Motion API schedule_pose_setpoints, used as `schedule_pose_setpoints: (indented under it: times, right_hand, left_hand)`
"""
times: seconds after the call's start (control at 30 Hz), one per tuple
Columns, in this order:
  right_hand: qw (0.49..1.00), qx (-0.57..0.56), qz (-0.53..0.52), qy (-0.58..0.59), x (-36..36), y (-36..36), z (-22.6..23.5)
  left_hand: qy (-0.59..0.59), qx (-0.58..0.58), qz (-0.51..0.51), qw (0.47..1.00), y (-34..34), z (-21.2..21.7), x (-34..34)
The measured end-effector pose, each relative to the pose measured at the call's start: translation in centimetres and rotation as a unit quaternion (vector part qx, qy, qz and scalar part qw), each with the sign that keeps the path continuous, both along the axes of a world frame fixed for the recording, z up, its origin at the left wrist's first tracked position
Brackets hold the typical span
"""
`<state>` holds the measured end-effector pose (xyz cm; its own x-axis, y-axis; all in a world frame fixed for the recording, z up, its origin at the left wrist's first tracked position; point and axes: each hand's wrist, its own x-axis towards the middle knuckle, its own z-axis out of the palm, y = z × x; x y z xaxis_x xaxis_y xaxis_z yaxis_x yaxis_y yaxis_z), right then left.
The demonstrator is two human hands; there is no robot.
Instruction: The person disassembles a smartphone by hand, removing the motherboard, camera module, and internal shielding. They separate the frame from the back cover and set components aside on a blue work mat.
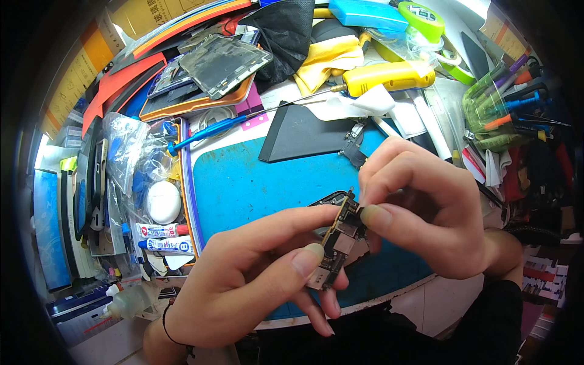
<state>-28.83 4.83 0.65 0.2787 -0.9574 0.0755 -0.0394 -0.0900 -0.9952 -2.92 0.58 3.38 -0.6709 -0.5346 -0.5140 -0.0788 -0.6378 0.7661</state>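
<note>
A small phone circuit board [341, 241], dark with silvery shield plates, is held tilted over the front part of the blue work mat [237, 182]. My left hand [249, 267] grips its lower end between thumb and fingers. At the board's upper end, the thumb and forefinger of my right hand [420, 207] close in a pinch; whether they hold the board itself or a tiny part on it is hidden. Behind the board, partly covered by my hands, lies a dark phone frame [328, 198]. Beyond my right hand a small metal-and-black phone part [353, 146] rests at the mat's far edge.
A black flat panel [298, 134] and a blue screwdriver [210, 131] lie beyond the mat. Stacked phone screens [225, 64] stand far left. A yellow tool [389, 78] and green tape [421, 21] are at the back. Glue tubes [167, 244] and a white case [163, 202] sit left.
</note>
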Motion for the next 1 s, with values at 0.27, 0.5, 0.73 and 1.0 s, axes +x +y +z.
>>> schedule_pose_setpoints:
  times: [0.27,0.5,0.73,1.0]
  right_hand:
    - [0.999,-0.037,0.004,0.013,-0.20,0.09,0.18]
    - [1.000,0.001,-0.022,-0.022,0.12,0.17,0.01]
    - [0.999,0.017,-0.037,-0.024,0.28,0.23,0.13]
    - [0.995,0.067,-0.045,-0.063,0.40,0.28,0.42]
  left_hand:
    - [0.015,-0.014,-0.014,1.000,-0.06,-0.14,0.10]
    - [0.006,-0.026,-0.013,1.000,0.05,-0.26,0.11]
    - [0.001,-0.023,-0.013,1.000,-0.01,-0.11,0.00]
    - [0.002,-0.020,-0.008,1.000,0.05,-0.14,-0.05]
